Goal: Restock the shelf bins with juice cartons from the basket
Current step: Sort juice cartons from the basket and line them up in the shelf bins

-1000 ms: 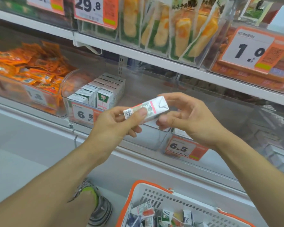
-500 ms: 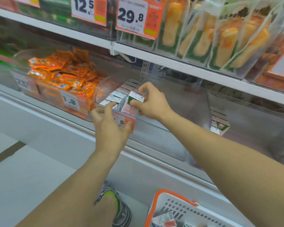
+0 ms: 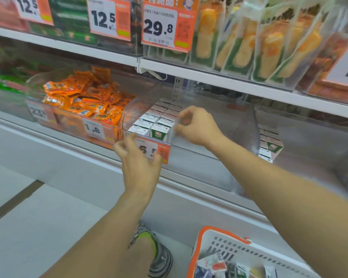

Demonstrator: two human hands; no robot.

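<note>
At the clear bin [image 3: 129, 117], carton now released, hands [image 3: 197, 125] loosely curled, holding nothing.

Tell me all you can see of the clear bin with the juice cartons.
The bin is clear plastic with a rounded front-left corner and tall sloped walls, set on the lower shelf beside a bin of orange packets. White-topped cartons stand upright in two rows along its left side; its right side looks bare. An orange 6.5 tag hangs at its front. The left hand is at the front by the tag; the right hand reaches inside beside the cartons.
</note>
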